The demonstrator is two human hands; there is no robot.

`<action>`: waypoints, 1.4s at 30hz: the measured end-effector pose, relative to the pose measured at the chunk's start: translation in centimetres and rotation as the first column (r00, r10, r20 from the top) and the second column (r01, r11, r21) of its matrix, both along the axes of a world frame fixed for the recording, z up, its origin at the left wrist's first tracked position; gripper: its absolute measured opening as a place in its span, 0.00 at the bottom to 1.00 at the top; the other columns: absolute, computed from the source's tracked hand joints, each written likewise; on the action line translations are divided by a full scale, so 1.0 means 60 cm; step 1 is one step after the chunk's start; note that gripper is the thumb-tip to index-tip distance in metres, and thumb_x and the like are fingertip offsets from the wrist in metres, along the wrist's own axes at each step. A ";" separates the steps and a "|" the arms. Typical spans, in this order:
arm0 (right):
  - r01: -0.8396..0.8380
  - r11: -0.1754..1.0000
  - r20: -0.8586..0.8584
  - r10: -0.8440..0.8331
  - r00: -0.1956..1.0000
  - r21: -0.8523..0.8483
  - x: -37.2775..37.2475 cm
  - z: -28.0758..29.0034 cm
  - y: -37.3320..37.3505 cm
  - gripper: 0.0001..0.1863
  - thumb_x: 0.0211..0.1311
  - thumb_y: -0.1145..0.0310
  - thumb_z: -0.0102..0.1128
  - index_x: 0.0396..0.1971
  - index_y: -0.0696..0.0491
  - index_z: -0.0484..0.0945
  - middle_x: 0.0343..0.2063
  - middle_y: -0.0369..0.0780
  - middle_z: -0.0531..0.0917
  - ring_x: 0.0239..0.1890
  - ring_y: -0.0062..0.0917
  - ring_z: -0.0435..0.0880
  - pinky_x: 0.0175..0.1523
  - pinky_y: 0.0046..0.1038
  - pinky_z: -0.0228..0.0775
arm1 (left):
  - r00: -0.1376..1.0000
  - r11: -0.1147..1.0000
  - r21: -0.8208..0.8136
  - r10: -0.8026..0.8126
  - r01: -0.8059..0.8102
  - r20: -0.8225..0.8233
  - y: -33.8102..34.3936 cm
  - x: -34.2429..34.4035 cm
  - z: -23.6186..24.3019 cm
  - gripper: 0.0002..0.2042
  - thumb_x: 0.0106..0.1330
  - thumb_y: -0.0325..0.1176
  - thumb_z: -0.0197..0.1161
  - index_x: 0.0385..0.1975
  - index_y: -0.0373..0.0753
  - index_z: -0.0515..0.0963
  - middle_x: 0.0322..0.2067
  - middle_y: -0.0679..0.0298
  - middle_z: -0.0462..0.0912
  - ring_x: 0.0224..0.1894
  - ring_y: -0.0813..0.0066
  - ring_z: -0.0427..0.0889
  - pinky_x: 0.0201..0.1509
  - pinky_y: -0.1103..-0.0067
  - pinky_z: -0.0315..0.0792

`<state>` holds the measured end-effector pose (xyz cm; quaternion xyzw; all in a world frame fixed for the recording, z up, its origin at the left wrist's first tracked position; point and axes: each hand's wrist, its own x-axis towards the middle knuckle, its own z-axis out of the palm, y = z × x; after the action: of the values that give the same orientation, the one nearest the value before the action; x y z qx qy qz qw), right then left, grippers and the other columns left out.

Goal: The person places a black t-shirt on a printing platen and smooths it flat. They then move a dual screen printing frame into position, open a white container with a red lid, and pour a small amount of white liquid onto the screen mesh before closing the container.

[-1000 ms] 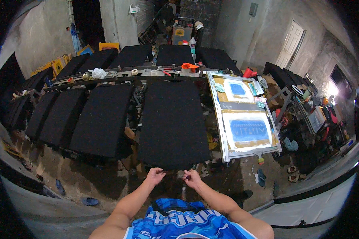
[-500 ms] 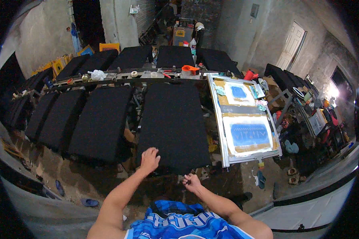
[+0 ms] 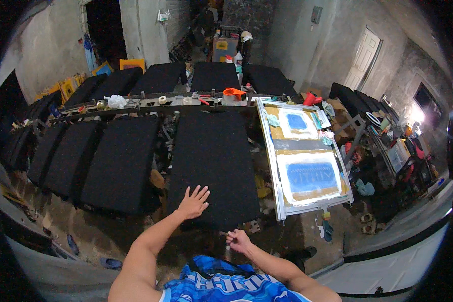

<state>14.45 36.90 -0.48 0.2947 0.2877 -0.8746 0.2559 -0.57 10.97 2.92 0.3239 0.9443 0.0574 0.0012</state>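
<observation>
Grey wall; one silkscreen; left hand over one board; right hand near.

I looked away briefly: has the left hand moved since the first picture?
Yes: the left hand has moved forward, from the near edge of the black board over its top.

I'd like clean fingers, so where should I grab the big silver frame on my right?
The frame looks best taken by its near rail, coming from your side: it's slim, straight and faces you, outside the nearer blue panel.
</observation>
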 end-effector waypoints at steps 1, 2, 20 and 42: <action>-0.026 0.999 0.031 0.025 0.999 0.038 0.002 -0.004 0.004 0.14 0.64 0.80 0.60 0.26 0.47 0.65 0.24 0.36 0.68 0.25 0.26 0.67 0.34 0.31 0.61 | 1.000 1.000 -0.003 -0.012 0.012 -0.009 0.006 0.003 0.001 0.30 0.79 0.50 0.40 0.75 0.40 0.55 0.78 0.59 0.47 0.79 0.51 0.46 0.77 0.43 0.42; -0.053 0.996 0.064 0.049 0.997 0.076 0.002 -0.009 0.007 0.14 0.64 0.80 0.60 0.27 0.47 0.66 0.24 0.36 0.68 0.25 0.25 0.67 0.34 0.30 0.62 | 1.000 1.000 -0.014 -0.025 0.025 -0.017 0.013 0.006 0.002 0.31 0.79 0.50 0.40 0.75 0.39 0.55 0.78 0.58 0.47 0.79 0.51 0.46 0.77 0.43 0.41; -0.400 0.728 0.021 0.470 0.882 0.557 -0.031 -0.013 0.009 0.10 0.67 0.69 0.61 0.46 0.52 0.80 0.33 0.35 0.82 0.32 0.21 0.79 0.36 0.26 0.72 | 0.948 0.937 0.146 -0.311 0.317 -0.066 0.326 0.031 0.025 0.31 0.75 0.53 0.46 0.72 0.39 0.61 0.75 0.57 0.56 0.76 0.57 0.54 0.75 0.48 0.49; 0.659 -0.252 -0.112 0.882 0.458 0.708 -0.280 0.105 0.035 0.20 0.59 0.71 0.62 0.53 0.55 0.78 0.57 0.47 0.76 0.63 0.43 0.72 0.66 0.51 0.62 | 0.981 0.980 -0.031 -0.195 0.195 -0.002 0.135 -0.008 0.035 0.29 0.78 0.51 0.43 0.74 0.46 0.59 0.77 0.62 0.54 0.78 0.54 0.51 0.74 0.39 0.44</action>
<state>-2.33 38.98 5.82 -0.1758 0.9542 -0.1950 -0.1436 -1.08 19.07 5.05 0.4151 0.9088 0.0415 0.0094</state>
